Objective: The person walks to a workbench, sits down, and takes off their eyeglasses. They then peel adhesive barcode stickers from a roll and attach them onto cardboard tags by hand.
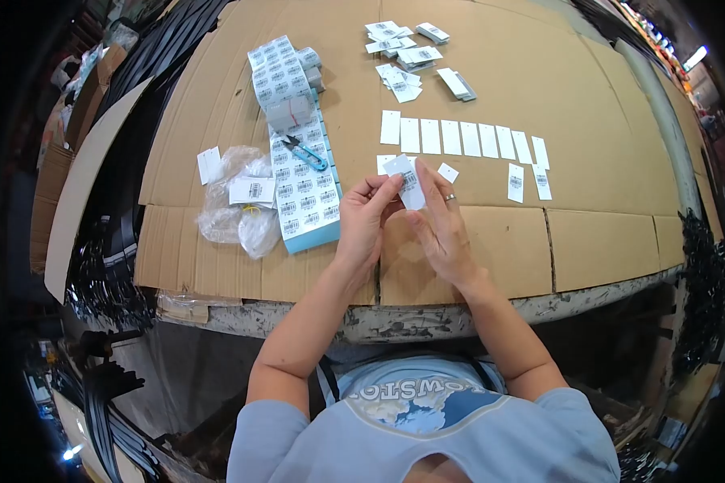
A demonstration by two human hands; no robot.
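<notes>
One crumpled plastic bag (221, 213) lies at the left with a barcoded tag (252, 191) on it, just beside a strip of stickers (298, 205) bearing blue snips (310, 155). The left hand (368, 211) is bent nearly closed, its thumb and fingers pinching the left side of a card (409, 191) held tilted above the cardboard (479, 249); its forearm slants up and inward. The right hand (443, 229), half open with fingers long, meets the card's right side; whether it grips cannot be told. Its forearm slants inward too. A row of white cards (470, 139) lies farther ahead, reaching rightward.
</notes>
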